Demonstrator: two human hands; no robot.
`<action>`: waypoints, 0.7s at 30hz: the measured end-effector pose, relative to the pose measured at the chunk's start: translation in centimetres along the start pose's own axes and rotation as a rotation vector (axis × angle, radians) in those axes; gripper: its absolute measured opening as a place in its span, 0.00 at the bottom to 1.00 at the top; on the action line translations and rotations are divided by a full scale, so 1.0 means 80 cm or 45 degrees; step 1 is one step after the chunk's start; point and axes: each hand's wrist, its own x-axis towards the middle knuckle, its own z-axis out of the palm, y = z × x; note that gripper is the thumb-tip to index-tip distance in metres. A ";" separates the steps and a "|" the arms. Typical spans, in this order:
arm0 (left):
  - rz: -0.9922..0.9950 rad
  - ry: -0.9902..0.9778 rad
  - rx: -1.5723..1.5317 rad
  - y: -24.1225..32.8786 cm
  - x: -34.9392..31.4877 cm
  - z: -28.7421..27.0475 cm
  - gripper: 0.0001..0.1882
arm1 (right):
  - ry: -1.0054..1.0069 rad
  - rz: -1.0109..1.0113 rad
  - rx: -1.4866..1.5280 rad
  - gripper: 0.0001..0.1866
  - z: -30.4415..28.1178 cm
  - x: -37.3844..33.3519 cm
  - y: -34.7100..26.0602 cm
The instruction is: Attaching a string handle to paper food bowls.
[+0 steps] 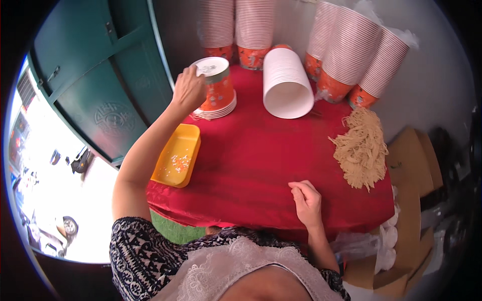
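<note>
My left hand (pixel 190 88) reaches to an orange paper bucket (pixel 219 93) that stands upside down on several nested white rims at the back left. Its bent fingers touch the upper edge of the white base, and the fingertips are partly hidden. My right hand (pixel 307 200) rests over the front of the red-covered table (pixel 251 165), fingers curled in and thumb against them; anything inside is hidden. Close below my left forearm, a yellow tray (pixel 193 159) holds small white and orange bits (pixel 179 163). A few tan strands (pixel 201 117) lie at the bucket's foot.
A nested stack of white buckets (pixel 287 83) lies on its side at the back. Tall bucket stacks (pixel 255 30) stand along the wall, some bagged (pixel 349 47). A heap of tan cords (pixel 362 149) covers the right edge. Cardboard (pixel 409 175) stands beside the table; a green door (pixel 95 65) is left.
</note>
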 end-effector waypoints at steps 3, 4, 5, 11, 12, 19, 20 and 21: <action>0.006 0.277 -0.010 0.044 0.004 -0.022 0.15 | -0.010 -0.103 -0.122 0.06 -0.013 0.026 0.002; -0.062 0.132 -0.201 0.066 0.012 -0.031 0.12 | 0.003 -0.118 -0.145 0.06 -0.018 0.039 0.009; -0.077 -0.023 -0.373 0.084 0.021 -0.028 0.10 | 0.042 -0.161 -0.182 0.05 -0.022 0.056 0.019; -0.426 -0.543 -0.728 0.190 0.044 0.049 0.16 | 0.183 -0.136 -0.383 0.08 -0.025 0.167 0.105; -0.593 -0.515 -0.782 0.197 0.039 0.065 0.18 | 0.163 -0.138 -0.447 0.10 -0.023 0.185 0.113; -1.008 0.128 -1.198 0.250 0.012 0.128 0.16 | 0.456 -0.178 -0.389 0.14 -0.008 0.269 0.149; -1.019 0.200 -1.224 0.255 0.013 0.131 0.14 | 0.480 -0.184 -0.362 0.14 -0.006 0.278 0.150; -1.027 0.223 -1.235 0.256 0.012 0.133 0.13 | 0.485 -0.198 -0.361 0.14 -0.005 0.285 0.155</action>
